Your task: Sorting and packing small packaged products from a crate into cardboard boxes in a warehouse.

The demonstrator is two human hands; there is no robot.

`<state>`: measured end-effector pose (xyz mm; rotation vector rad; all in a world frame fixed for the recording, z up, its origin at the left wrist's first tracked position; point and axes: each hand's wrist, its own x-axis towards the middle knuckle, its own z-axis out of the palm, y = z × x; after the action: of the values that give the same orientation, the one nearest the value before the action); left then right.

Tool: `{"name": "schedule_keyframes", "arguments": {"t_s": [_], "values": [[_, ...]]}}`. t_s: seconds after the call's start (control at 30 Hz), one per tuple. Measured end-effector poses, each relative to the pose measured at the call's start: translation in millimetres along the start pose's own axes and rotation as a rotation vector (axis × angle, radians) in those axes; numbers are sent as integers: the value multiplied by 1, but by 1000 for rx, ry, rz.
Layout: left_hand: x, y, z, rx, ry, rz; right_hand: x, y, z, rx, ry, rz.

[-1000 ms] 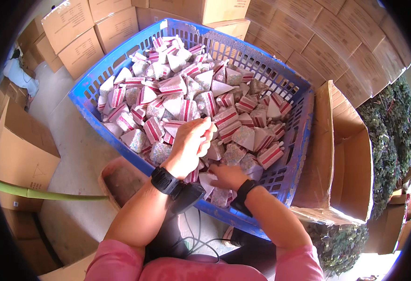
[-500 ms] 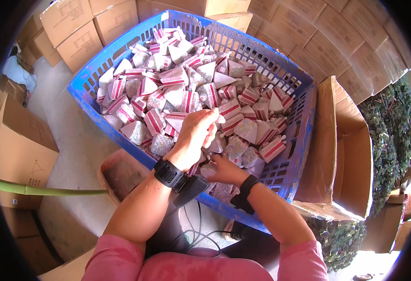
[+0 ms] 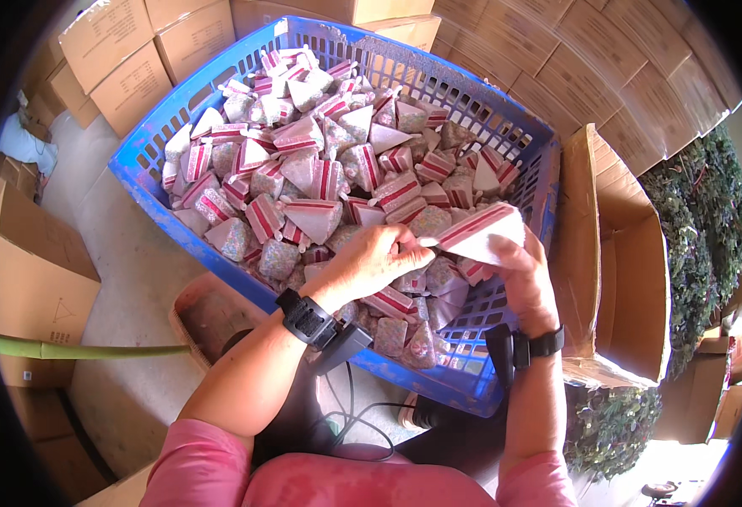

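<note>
A toy cake slice, a wedge with white sides and pink-red stripes, is held above the near right part of a blue plastic basket. My right hand grips its wide end, fingers wrapped round it. My left hand pinches at its pointed tip; thumb and forefinger are closed there, and whether they hold the tip itself or something small on it is hard to make out. Many similar slices, some with speckled glittery ends, lie heaped in the basket below my hands.
To the right of the basket stands an open cardboard box, beside bundled green foliage. Stacked cartons rise behind. At the left are a carton, a green pole and a reddish tub. Cables hang near my legs.
My right hand has come up from the near side of the heap and moved right, now with a cake slice in it. My left hand has shifted down and right to its tip.
</note>
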<state>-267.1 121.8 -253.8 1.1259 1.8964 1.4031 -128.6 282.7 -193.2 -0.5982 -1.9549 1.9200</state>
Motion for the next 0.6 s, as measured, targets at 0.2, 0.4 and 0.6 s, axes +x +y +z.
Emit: {"name": "schedule_keyframes", "arguments": {"t_s": [0.2,0.4,0.6], "values": [[-3,21,-6,-734,-297,-347,-5,9,-5,3,30,-105],[-1,25,12,-830,-208,-326,-8,6,-2,21,-42,-158],[-2,26,20,-559,-39,-173,-4,16,-3,110,-76,158]]}}
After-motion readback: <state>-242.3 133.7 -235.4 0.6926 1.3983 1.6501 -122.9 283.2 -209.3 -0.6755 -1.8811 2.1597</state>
